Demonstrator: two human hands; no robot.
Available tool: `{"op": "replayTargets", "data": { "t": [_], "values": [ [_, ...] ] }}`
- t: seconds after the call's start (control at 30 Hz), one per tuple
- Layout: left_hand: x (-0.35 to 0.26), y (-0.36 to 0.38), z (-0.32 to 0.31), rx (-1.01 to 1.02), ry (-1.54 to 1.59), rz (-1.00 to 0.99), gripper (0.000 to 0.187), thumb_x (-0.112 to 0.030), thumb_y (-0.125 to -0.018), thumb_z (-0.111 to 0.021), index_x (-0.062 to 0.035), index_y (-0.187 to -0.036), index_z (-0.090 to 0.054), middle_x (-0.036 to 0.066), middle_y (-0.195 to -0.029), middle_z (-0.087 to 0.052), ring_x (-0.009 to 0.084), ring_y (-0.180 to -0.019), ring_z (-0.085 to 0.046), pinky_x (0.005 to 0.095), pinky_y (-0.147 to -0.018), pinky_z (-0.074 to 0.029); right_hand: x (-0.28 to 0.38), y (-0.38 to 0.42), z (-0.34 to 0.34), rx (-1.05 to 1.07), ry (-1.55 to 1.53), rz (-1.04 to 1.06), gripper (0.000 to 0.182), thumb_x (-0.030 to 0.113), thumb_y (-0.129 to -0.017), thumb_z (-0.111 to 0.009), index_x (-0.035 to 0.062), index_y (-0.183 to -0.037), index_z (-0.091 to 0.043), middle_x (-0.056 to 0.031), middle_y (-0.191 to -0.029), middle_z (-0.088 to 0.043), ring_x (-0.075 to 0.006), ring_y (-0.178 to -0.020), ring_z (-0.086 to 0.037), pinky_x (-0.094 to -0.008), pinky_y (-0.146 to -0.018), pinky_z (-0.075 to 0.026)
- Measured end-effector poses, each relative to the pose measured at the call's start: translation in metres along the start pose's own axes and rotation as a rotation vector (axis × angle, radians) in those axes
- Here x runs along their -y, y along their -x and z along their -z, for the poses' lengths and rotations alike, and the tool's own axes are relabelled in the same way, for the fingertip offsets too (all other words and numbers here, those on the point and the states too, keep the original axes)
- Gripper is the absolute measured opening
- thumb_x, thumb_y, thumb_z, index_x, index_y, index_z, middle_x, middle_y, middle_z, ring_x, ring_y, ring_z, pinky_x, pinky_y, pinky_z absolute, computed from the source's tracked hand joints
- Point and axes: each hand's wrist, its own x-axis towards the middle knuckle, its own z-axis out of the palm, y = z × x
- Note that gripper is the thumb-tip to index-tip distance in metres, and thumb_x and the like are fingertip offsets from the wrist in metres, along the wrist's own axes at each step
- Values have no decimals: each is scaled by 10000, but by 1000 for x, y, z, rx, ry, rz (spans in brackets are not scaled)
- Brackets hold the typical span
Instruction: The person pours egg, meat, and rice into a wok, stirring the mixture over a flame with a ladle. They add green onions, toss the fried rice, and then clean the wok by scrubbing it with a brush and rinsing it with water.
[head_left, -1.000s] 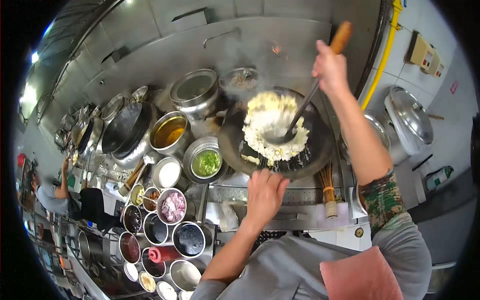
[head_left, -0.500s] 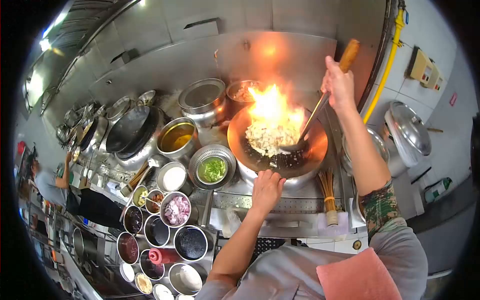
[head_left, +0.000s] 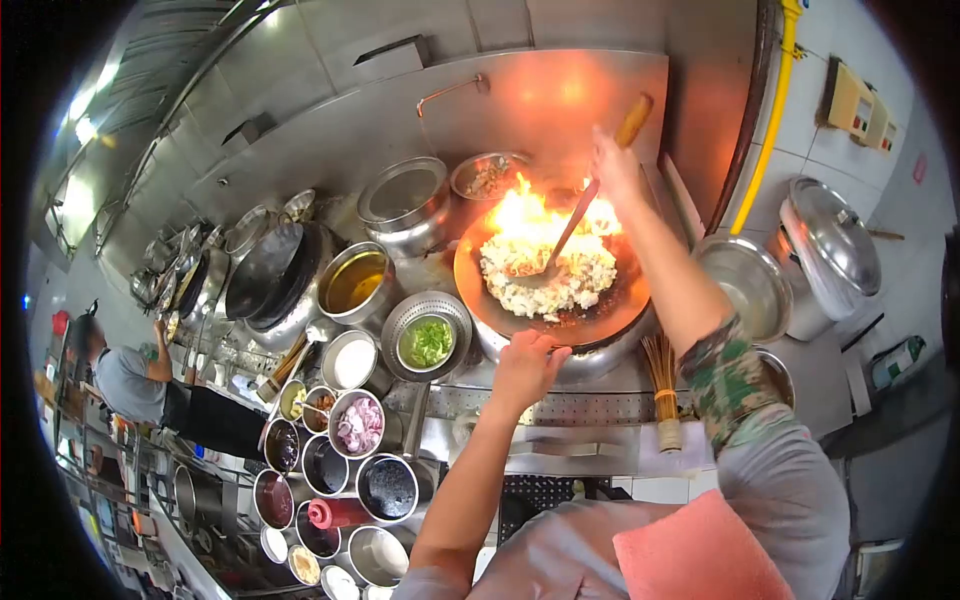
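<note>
My right hand grips a long ladle near the lower end of its wooden grip. The ladle's head rests among whitish chopped food in a wok. Flames rise over the far part of the food. My left hand is closed on the wok's near edge, with a dark bit showing by the thumb; the exact hold is partly hidden. Left of the wok, a bowl of chopped greens sits in a perforated strainer.
Pots stand left of the wok, including one of yellow oil. Several containers hold sliced onion, dark sauces and powders. A bamboo brush stands at the right, near a metal bowl. Another person stands far left.
My right hand has moved left and down with the ladle, whose head has shifted left through the food. The food is more spread out and the flames are lower. My left hand stays at the rim.
</note>
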Motion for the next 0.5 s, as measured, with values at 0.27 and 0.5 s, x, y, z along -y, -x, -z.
{"op": "replayTargets", "data": {
  "t": [0.27, 0.5],
  "values": [
    [-45, 11, 11, -52, 63, 70, 197, -215, -856, -719, -46, -890, -623, 139, -881, -567, 347, -889, -550, 441, -757, -438, 64, 30, -16, -48, 226, -63, 303, 225, -930, -635, 155, -697, -455, 39, -508, -356, -111, -394, -344, -333, -402, -317],
    [-54, 107, 30, 23, 151, -19, 164, -167, -858, -700, -51, -881, -585, 130, -887, -544, 350, -872, -531, 462, -738, -415, 98, 51, 8, -155, 112, 149, 283, 241, -913, -669, 78, -739, -515, 10, -545, -455, -118, -405, -423, -309, -375, -325]
  ]
}}
